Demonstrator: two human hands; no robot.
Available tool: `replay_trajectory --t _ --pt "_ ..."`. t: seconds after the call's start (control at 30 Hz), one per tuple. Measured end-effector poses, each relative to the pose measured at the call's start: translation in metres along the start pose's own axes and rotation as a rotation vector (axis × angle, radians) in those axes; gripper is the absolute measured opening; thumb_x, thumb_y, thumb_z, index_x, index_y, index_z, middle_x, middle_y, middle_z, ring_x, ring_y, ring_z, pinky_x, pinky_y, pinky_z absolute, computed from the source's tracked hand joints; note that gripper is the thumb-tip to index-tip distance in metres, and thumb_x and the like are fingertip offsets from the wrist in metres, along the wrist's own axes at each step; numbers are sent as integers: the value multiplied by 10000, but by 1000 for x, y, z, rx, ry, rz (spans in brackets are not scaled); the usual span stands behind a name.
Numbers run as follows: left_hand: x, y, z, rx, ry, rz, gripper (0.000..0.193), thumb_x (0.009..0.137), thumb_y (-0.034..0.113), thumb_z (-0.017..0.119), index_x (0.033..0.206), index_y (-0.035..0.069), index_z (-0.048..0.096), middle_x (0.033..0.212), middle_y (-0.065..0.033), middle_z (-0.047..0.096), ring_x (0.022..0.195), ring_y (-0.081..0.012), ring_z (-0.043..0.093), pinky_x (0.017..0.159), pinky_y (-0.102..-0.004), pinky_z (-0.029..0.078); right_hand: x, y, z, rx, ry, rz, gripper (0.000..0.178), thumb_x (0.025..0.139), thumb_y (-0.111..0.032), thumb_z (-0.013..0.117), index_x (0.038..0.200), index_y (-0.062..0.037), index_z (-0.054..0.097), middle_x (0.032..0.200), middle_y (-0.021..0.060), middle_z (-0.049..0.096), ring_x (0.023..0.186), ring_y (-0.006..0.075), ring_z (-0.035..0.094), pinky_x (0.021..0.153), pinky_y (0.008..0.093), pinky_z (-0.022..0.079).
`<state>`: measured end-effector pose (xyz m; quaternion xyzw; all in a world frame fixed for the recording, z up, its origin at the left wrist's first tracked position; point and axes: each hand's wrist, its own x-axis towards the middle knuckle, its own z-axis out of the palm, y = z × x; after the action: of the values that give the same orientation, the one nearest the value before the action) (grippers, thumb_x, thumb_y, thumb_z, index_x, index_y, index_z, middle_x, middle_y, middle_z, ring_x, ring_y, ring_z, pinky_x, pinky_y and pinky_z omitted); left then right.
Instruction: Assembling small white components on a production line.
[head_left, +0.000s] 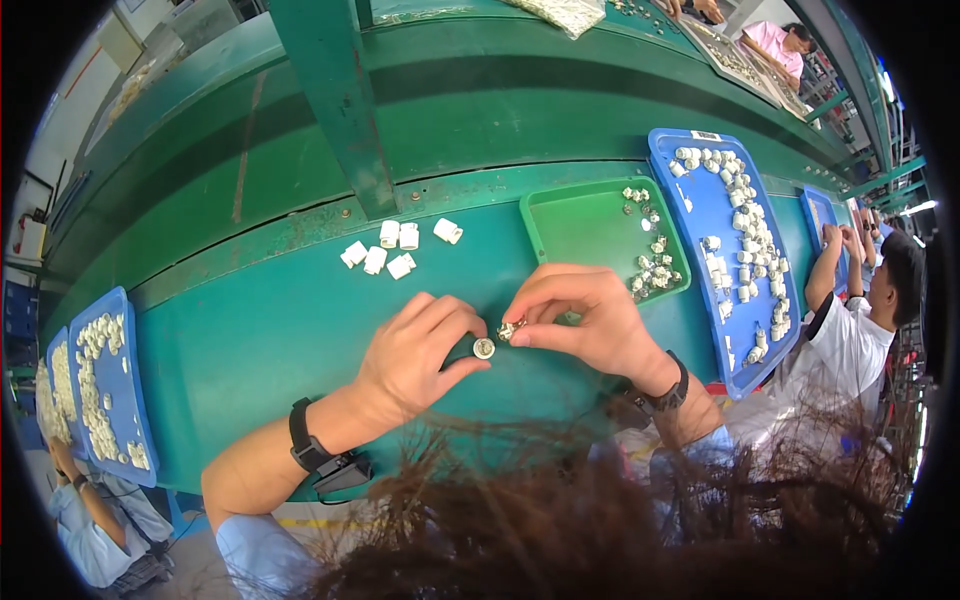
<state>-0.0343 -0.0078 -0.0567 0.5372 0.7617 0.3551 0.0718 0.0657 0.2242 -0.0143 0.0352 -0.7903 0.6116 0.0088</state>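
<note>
Over the green tabletop, my left hand (425, 350) pinches a small round white fitting (484, 348) between thumb and forefinger, its metal-lined open end facing up. Close beside it, my right hand (580, 318) grips a small metal-and-white insert (508, 330) with its fingertips. A narrow gap shows between the two parts. Beyond my left hand lie several loose white cylindrical fittings (389, 234). The green tray (575, 225) past my right hand holds more small metal-and-white inserts (655, 270) along its right side.
A blue tray (700, 285) of white fittings stands right of the green tray. Another blue tray (140, 400) of white parts is at the far left. A green steel post (335, 110) rises behind the table. Co-workers sit at both sides, one in a white shirt (835, 345) at right.
</note>
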Motion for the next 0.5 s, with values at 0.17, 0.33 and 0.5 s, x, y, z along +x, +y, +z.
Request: replay_trajectory --t 0.17,0.33,0.5 --pt "1 -2 -3 -163 -34 -26 354 822 125 845 1120 69 663 1091 -69 691 944 -255 641 821 -371 543 -1 -1 2 -81 -38 0 177 830 7 840 994 -10 777 994 91 737 898 168 736 750 284 625" --pt "-4 4 -5 -565 -124 -156 272 898 52 774 1139 31 652 1109 -80 683 983 -199 660 864 -345 565 -1 0 6 -161 -51 -79 184 816 -4 850 990 -20 789 991 93 738 886 188 732 747 291 624" --pt "-3 4 -10 -935 -182 -308 240 952 34 734 1165 5 630 1114 -72 674 1019 -138 659 931 -309 574 -1 1 5 -188 -67 -137 193 808 -17 855 991 -27 798 965 92 740 856 206 728 736 307 616"
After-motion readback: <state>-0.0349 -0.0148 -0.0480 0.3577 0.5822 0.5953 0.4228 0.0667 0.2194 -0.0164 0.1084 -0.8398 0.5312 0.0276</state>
